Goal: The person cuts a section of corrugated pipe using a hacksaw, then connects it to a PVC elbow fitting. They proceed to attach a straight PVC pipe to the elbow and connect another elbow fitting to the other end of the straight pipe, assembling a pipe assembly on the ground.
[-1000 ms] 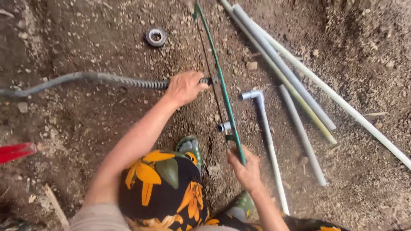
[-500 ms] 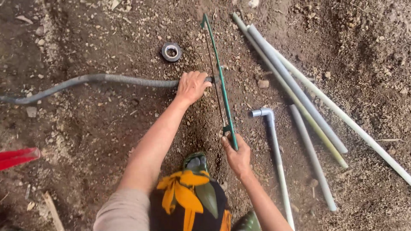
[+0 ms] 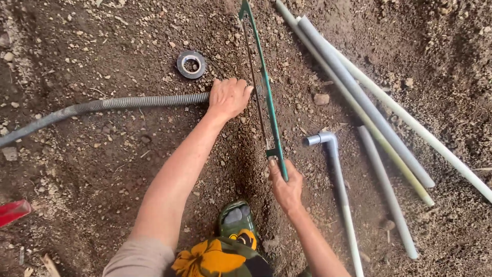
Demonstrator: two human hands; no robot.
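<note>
My left hand (image 3: 228,97) presses down on the end of a grey corrugated hose (image 3: 118,104) that lies across the dirt from the left. My right hand (image 3: 285,185) grips the handle end of a green hacksaw (image 3: 265,87). The saw's frame runs away from me toward the top of the view, and its blade lies across the hose right beside my left fingers. The hose end itself is hidden under my left hand.
A roll of dark tape (image 3: 191,64) lies on the soil above the hose. Several grey and pale pipes (image 3: 359,102) lie at the right, one with an elbow fitting (image 3: 320,138). A red object (image 3: 13,212) sits at the left edge. My green shoe (image 3: 234,218) is below.
The view has shifted down and right. My right hand has slid the saw back toward me along the hose end. My left hand stays on the hose.
</note>
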